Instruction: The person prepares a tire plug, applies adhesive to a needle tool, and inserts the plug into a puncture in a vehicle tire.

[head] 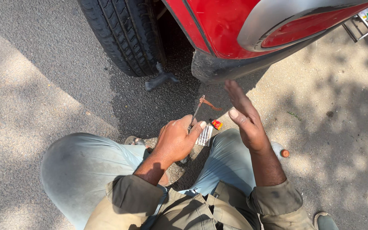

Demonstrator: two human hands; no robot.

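My left hand (176, 139) is shut on the handle of a thin metal tyre plug tool (196, 111) that points up and away from me. A reddish-brown rubber strip (210, 103) hangs threaded through its tip. My right hand (244, 116) is raised flat with fingers straight, just right of the tool, holding nothing. A black tyre (124, 36) stands ahead on the asphalt, with a dark tool handle (160, 79) sticking out of its tread near the ground.
A red car body (231, 25) with a dark mud flap (211, 68) hangs over the tyre. On the ground between my knees lie a pale card of strips (204, 136) and a small red and yellow tube (216, 124). A bottle with an orange cap (284, 153) rests by my right knee.
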